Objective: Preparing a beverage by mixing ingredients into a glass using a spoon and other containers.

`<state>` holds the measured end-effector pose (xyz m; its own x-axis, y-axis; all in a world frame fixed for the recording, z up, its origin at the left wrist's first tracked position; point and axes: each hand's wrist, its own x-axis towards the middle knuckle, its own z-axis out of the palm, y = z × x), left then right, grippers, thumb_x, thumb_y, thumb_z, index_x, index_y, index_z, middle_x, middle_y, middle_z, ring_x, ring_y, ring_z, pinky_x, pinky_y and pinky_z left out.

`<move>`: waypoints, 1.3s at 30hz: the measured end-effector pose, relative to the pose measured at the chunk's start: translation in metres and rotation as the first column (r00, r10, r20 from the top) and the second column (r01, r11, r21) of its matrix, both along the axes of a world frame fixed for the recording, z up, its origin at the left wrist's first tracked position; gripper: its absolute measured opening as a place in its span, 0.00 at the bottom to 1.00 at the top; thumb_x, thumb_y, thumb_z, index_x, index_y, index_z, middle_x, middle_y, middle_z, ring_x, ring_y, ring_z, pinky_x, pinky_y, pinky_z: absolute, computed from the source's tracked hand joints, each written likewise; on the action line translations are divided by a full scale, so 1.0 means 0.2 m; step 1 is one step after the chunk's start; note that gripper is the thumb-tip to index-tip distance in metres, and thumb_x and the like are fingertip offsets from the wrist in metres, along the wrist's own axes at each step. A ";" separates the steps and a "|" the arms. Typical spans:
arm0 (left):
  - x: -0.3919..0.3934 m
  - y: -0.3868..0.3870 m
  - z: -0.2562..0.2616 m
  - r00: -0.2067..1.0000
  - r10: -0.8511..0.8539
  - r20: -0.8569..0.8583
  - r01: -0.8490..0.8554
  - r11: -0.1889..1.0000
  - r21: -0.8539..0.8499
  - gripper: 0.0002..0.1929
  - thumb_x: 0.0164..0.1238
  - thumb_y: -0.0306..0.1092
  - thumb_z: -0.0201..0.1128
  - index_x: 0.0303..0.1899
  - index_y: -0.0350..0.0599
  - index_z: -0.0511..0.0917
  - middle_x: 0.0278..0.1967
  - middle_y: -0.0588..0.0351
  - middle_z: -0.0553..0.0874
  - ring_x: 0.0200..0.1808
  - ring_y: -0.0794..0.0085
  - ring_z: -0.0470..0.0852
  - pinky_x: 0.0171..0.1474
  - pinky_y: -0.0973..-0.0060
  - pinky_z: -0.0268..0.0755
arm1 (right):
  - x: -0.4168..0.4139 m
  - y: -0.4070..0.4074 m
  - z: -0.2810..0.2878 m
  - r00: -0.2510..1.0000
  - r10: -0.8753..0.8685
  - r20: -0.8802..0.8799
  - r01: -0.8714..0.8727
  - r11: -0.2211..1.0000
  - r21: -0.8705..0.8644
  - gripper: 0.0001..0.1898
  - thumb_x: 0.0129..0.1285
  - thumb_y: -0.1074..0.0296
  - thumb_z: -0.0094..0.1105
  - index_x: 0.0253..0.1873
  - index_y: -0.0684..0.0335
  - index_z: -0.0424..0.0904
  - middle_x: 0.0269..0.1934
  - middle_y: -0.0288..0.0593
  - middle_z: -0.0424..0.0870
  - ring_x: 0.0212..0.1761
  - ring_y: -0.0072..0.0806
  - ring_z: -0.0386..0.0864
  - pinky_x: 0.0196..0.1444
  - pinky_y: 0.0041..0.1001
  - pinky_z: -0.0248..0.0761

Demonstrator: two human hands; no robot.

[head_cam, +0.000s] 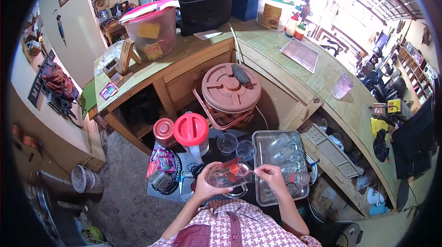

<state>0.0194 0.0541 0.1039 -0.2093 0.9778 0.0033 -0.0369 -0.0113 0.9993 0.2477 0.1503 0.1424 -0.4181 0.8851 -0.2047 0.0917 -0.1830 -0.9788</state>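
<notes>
My left hand is wrapped around a clear drinking glass, tilted well over on its side. An orange-red patch shows on or in the glass; I cannot tell which. At the glass's right end, my right hand pinches a thin, shiny utensil, perhaps a spoon handle; its far part is hard to make out. Just beyond the hands stand two clear cups, one to the left and another to the right. Below the held glass, a glass mug is partly hidden.
A clear plastic tray holding several glasses lies at right. A red-lidded pitcher, a red-lidded canister, a black basket of sachets and scissors are at left. Behind stands a large lidded container below the wooden counter.
</notes>
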 end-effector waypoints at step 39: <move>0.02 0.01 0.03 0.999 -0.042 0.015 0.042 0.999 0.015 0.47 0.30 0.33 0.86 0.60 0.39 0.70 0.55 0.53 0.80 0.58 0.69 0.78 0.65 0.69 0.68 | 0.00 0.09 0.02 0.949 0.042 0.312 -0.174 0.896 0.409 0.07 0.56 0.67 0.71 0.36 0.63 0.87 0.30 0.39 0.86 0.33 0.26 0.78 0.40 0.27 0.71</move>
<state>0.0235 0.0561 0.1089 -0.1683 0.9856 0.0152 -0.0529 -0.0244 0.9983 0.2478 0.1678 0.1457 -0.4972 0.8658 0.0557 0.3752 0.2725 -0.8860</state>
